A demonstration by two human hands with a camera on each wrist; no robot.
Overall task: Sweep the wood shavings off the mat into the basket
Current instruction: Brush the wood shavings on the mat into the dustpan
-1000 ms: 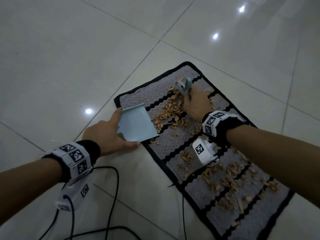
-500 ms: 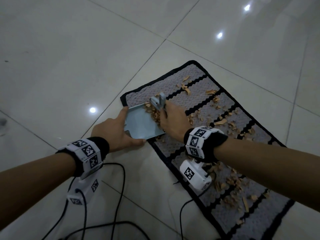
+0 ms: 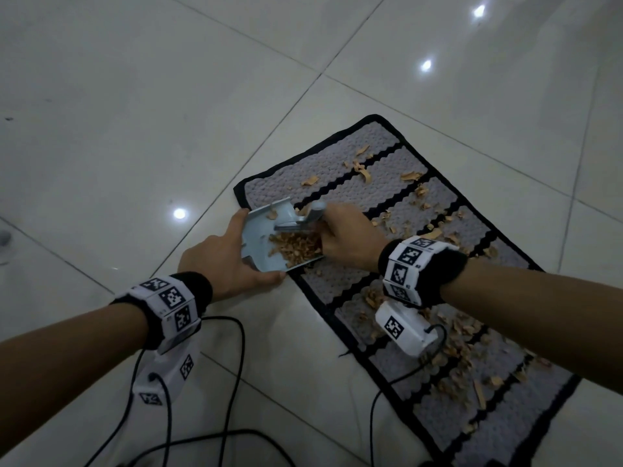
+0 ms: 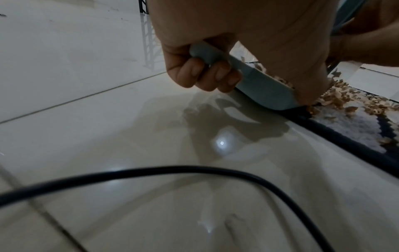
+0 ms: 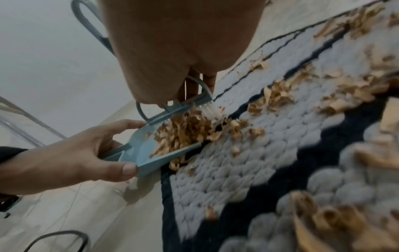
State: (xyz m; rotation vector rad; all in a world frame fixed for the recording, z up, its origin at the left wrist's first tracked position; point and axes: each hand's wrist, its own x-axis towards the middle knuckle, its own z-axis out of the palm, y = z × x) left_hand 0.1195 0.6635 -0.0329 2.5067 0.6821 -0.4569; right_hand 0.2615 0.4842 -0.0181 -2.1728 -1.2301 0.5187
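Left hand [image 3: 220, 261] grips the dustpan [image 3: 259, 244]; right hand [image 3: 347, 241] grips the brush [image 3: 303, 219]. Advise keeping the pan lip tight against the mat [image 3: 387, 294] edge so shavings [image 3: 293, 244] cannot slip under.

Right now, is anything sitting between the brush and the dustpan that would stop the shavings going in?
Nothing visible blocks them. The brush bristles already meet the dustpan mouth, whose lip rests at the mat edge, and a heap of shavings lies inside. No basket is in view.
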